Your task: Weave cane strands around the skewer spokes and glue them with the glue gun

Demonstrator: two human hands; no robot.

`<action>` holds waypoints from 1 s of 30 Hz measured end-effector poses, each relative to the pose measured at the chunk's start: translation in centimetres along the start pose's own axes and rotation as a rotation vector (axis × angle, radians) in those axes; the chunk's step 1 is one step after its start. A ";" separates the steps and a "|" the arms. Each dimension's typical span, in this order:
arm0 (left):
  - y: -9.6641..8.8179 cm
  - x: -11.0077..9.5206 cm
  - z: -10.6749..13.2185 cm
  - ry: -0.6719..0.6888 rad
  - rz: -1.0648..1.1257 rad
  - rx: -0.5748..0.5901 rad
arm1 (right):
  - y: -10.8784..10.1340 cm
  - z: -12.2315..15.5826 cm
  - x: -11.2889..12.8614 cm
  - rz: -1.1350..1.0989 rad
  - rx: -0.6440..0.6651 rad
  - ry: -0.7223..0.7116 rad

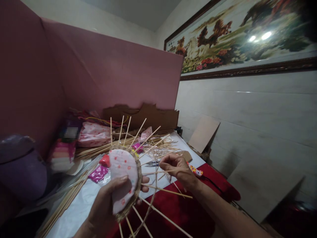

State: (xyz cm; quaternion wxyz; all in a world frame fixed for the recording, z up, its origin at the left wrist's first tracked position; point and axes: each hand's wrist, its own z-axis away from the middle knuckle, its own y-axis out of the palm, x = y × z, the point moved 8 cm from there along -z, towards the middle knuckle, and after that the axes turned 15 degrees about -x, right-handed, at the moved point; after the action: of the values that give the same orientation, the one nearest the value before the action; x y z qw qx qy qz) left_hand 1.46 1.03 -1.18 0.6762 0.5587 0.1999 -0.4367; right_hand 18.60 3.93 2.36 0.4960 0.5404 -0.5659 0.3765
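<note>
My left hand (109, 205) grips a round woven base (123, 178) covered with pink dotted fabric, thumb pressed on its face. Thin cane spokes (138, 132) radiate from its rim in all directions. My right hand (175, 167) is just to the right of the base, fingers pinched on a thin cane strand (158, 172) that runs toward the rim. A small dotted object (195, 171) pokes out beyond that hand; whether the hand holds it I cannot tell.
A white-covered table (81, 205) holds bundles of cane sticks (99, 150), small scissors (152, 163), pink packets (97, 173) and dotted fabric (94, 134). Red cloth (188, 211) lies below. A pink partition (111, 69) and cardboard (153, 117) stand behind; a framed picture (242, 36) hangs on the right wall.
</note>
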 end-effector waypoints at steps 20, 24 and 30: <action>-1.4 0.0 -0.4 -0.051 0.058 -0.250 | -2.9 -2.6 2.2 0.126 0.127 -0.135; -1.3 -0.1 -0.5 -0.052 0.032 -0.253 | -4.0 -3.0 3.6 0.152 0.117 -0.170; -0.9 -0.4 -0.3 -0.036 -0.022 -0.228 | -5.3 -2.8 4.6 0.126 0.029 -0.192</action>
State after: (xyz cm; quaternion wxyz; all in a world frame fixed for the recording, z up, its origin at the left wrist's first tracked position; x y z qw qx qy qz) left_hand 0.59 1.46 -1.53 0.7340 0.4679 0.2421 -0.4286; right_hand 24.58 4.87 6.91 0.4072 0.5443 -0.6382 0.3615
